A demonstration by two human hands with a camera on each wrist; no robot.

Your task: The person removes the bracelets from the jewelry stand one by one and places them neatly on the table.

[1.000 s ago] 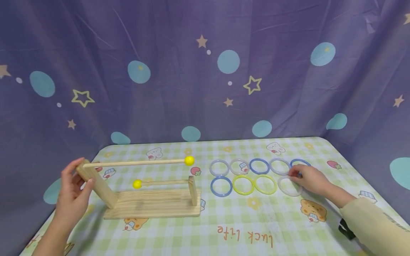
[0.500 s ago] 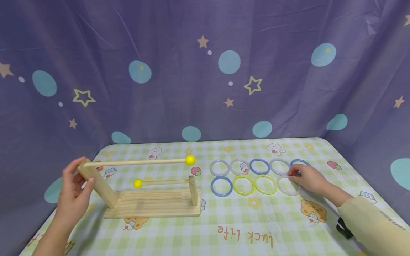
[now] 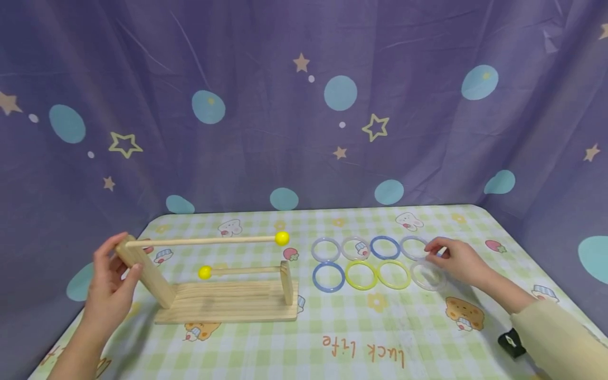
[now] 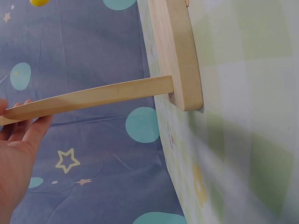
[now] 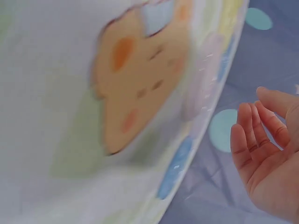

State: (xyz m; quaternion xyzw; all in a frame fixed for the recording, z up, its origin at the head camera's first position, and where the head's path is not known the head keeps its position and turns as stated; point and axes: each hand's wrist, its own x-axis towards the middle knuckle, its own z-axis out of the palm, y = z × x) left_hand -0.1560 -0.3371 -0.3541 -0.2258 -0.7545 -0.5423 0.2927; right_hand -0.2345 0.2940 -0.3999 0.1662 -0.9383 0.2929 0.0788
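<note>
My left hand [image 3: 108, 285] grips the top of the taller, tilted post of a wooden stand [image 3: 228, 303], thumb on the near side. Two rods with yellow ball ends run across the stand, one from each post. In the left wrist view, the fingers hold the upper end of the post [image 4: 93, 97]. Over the right end of two rows of plastic rings hovers my right hand [image 3: 458, 260], fingers loosely bent and nothing between them. Closest to it lie a clear ring [image 3: 429, 290] and a blue ring [image 5: 175, 168], which the hand hides in the head view.
Left of the right hand lie more rings: yellow rings [image 3: 361, 288], blue rings [image 3: 329, 291] and pale clear rings [image 3: 325, 239]. A black object [image 3: 511, 343] shows beside the right sleeve. A patterned curtain [image 3: 304, 132] hangs behind the checked tablecloth [image 3: 266, 353].
My right hand has risen slightly and now covers the blue ring at the back right, which showed behind it before. The left hand and the stand have stayed in place.
</note>
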